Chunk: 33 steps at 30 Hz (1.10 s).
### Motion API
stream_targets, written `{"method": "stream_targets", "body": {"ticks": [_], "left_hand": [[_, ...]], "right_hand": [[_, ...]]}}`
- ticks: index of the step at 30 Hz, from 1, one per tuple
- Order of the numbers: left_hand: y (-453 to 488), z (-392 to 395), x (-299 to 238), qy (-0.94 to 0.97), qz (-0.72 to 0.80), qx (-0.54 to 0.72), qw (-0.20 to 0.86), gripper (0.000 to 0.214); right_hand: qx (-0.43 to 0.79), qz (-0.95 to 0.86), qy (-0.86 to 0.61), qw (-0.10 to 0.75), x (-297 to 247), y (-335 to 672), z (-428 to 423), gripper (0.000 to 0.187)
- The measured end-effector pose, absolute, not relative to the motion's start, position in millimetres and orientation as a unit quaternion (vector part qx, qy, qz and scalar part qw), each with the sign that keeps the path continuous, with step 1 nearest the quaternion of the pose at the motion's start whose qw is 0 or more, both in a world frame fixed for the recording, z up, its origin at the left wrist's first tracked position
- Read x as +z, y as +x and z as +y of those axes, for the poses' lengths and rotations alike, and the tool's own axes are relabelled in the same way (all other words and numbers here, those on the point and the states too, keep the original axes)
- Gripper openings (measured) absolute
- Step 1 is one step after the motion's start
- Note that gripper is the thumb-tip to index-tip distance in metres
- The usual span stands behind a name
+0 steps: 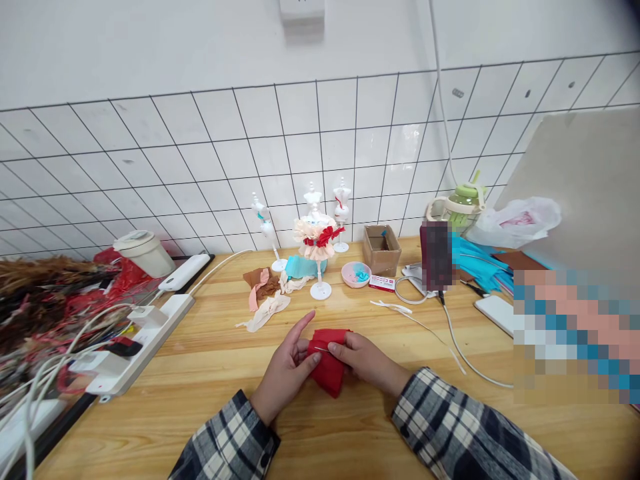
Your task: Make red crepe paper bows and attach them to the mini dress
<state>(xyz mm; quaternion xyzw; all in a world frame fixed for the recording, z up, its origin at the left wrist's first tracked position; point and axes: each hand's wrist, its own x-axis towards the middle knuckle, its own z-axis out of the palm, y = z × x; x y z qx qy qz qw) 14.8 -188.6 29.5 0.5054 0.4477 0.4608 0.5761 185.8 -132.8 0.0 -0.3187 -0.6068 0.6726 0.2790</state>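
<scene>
Where the left side is taken up by a white power strip [173, 312], several plugs and cables are gathered, probably to be kept off the working area. Beyond its far end a lidded cream cup [146, 253] is set. Further right, cloth scraps [267, 313] are strewn before a small white mannequin [267, 230]. In the near middle, a red cloth [330, 377] is pinched at its left edge by the left hand [287, 363], whose index finger is left extended; its right edge is gripped by the right hand [367, 358], with the thumb pressed on top, beside a thin needle-like pin [322, 349]. The cloth is apparently held from both sides so that it is kept steady under the pin; whether it is rested on the table cannot be told. Directly beyond, a ruffled dress with a red bow [327, 237] is displayed on a stand, where both sides can be seen to. To the right, blue scraps are contained by a pink bowl [356, 275]. On the adjacent red-and-white packet [382, 284], print is carried, too small to be read; no brand can be made out elsewhere.
</scene>
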Motion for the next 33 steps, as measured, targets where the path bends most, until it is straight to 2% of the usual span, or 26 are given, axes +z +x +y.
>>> {"method": "stream_targets", "body": {"ticks": [9, 27, 30, 33], "left_hand": [[14.9, -189.6, 30.0, 0.528, 0.462, 0.445, 0.556, 0.087], [15.5, -190.2, 31.8, 0.533, 0.452, 0.450, 0.556, 0.083], [15.1, -189.5, 32.4, 0.525, 0.450, 0.453, 0.562, 0.076], [13.7, -187.9, 31.9, 0.514, 0.470, 0.463, 0.548, 0.057]], "right_hand": [[0.705, -0.597, -0.289, 0.251, 8.4, 189.6, -132.5, 0.047], [0.741, -0.542, -0.287, 0.273, 9.1, 182.7, -136.6, 0.042], [0.748, -0.527, -0.285, 0.285, 10.6, 182.0, -136.5, 0.042], [0.752, -0.517, -0.295, 0.283, 12.2, 182.1, -136.9, 0.045]]}}
